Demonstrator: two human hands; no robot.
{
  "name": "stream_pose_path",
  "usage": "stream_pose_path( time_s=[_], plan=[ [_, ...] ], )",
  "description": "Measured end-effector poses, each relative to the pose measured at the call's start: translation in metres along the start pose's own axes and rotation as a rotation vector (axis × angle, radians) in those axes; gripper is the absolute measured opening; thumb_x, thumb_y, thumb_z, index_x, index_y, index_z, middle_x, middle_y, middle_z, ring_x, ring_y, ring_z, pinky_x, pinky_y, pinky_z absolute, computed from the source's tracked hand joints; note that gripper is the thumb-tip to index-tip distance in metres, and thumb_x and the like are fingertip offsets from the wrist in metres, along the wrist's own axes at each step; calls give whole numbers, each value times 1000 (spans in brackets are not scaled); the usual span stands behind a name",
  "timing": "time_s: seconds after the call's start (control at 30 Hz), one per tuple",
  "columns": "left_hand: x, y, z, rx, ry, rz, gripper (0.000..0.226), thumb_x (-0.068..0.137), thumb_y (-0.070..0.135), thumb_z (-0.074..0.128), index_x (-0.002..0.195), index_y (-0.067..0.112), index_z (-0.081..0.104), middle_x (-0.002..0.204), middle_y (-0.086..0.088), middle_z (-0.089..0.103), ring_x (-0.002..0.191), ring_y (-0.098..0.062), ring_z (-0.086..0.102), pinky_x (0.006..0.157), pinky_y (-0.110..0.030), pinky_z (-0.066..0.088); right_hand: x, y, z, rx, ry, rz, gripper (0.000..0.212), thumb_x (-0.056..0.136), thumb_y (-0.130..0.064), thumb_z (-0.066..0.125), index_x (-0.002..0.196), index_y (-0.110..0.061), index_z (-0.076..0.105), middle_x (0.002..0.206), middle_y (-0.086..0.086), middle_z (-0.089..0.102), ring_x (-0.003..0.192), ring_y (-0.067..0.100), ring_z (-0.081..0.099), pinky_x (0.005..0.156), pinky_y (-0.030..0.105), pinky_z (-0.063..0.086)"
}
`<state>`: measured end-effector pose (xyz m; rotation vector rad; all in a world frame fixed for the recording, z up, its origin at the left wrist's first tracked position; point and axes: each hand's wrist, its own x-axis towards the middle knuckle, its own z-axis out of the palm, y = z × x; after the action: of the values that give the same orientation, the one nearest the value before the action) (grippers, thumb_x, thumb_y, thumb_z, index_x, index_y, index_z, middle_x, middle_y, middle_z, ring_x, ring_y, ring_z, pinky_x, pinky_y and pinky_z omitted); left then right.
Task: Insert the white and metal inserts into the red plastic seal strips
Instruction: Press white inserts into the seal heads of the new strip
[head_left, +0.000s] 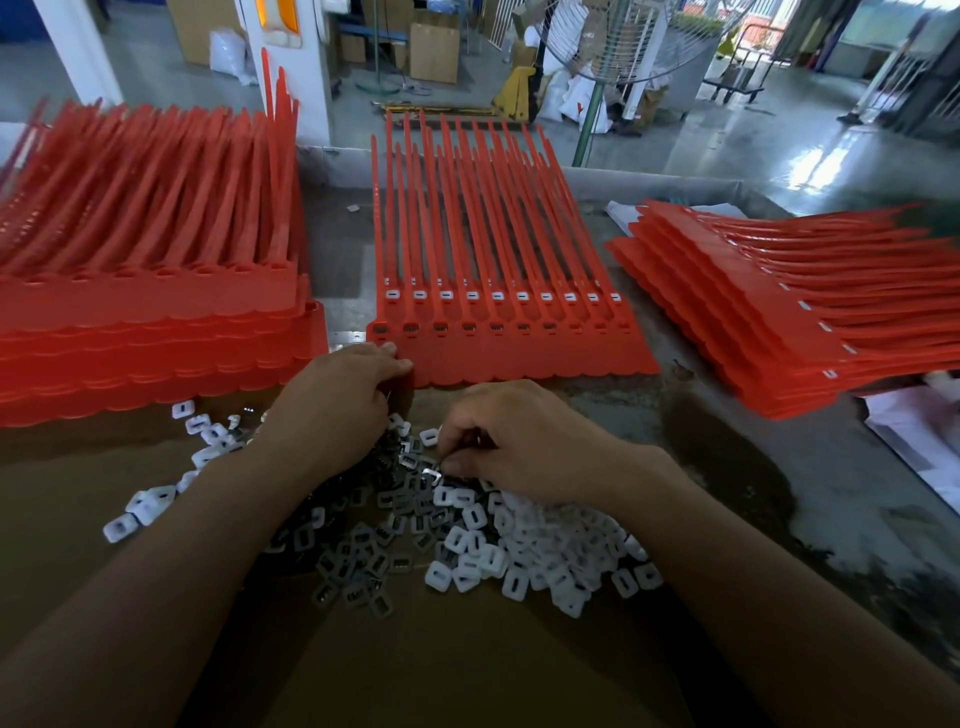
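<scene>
While my left hand (343, 400) grips the near-left corner of the middle strips (519, 358) on the table (701, 426), my right hand (514, 436) pinches among the metal inserts (358, 551) just before them, white inserts (550, 545) heaped under its wrist.

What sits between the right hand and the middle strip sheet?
Nothing visible: right hand picks in the metal inserts, bare gap up to the middle strip sheet; the left hand holds its near-left corner, aside.
</scene>
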<state>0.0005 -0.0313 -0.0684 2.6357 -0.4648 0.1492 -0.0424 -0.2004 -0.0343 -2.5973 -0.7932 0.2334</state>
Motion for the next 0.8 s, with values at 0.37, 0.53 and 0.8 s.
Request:
stream_pose_path(
  time_s=[0.37, 0.53, 0.8],
  plan=[
    [1, 2, -2, 36, -22, -2, 52, 83, -1, 42, 130, 20, 48, 144, 3, 36, 134, -12, 29, 109, -25, 17, -4, 9, -2, 232, 99, 65, 8, 90, -14, 56, 82, -14, 56, 75, -5, 60, 65, 5, 54, 60, 19, 42],
    [1, 2, -2, 45, -42, -8, 53, 83, -1, 42, 131, 20, 46, 145, 3, 35, 135, -13, 27, 112, -29, 19, -6, 14, -8, 322, 204, 111, 15, 88, -10, 58, 81, -23, 60, 73, -18, 58, 66, -13, 53, 62, 4, 41],
    [-2, 3, -2, 22, -15, -2, 50, 84, 0, 43, 129, 20, 49, 143, 3, 37, 133, -13, 30, 109, -24, 17, -11, 42, -26, 255, 413, 274, 19, 79, -13, 69, 70, -26, 60, 71, -15, 61, 68, -6, 56, 66, 8, 44]
  ],
)
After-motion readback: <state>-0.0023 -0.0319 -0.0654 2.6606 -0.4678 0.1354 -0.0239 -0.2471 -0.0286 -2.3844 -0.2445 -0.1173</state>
